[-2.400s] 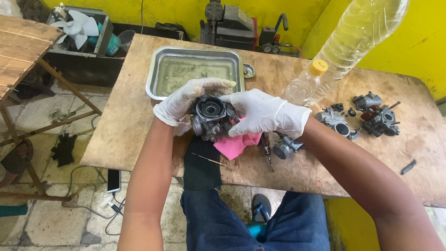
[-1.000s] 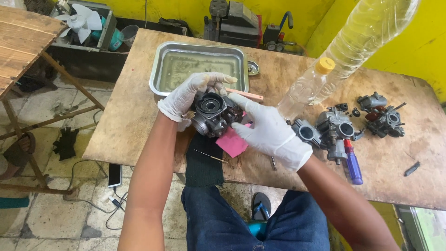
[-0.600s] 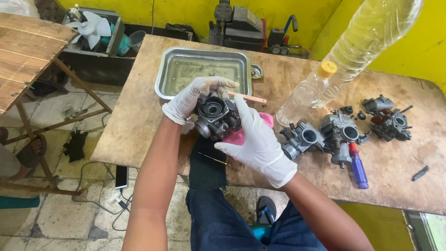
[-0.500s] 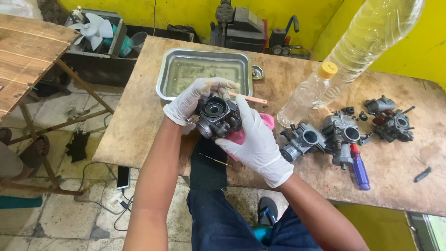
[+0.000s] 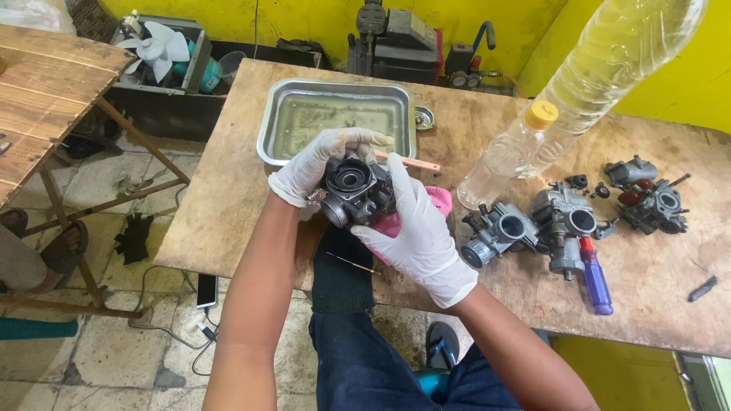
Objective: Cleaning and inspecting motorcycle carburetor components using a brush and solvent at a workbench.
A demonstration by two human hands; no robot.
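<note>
Head view shows us cradling a dark carburetor (image 5: 356,190) just above the workbench's (image 5: 228,198) near edge, in front of the metal tray (image 5: 268,133), so its open bore faces up at us. Our left hand (image 5: 316,164), gloved, curls its fingers over the far side and grips the body. Our right hand (image 5: 419,228) wraps it from the near side, fingers closed on it, with a pink cloth (image 5: 440,199) tucked beneath. Both wrists bend inward, forearms rising from below. Other carburetors (image 5: 533,224) lie toward the right edge, beside a blue screwdriver (image 5: 595,275).
</note>
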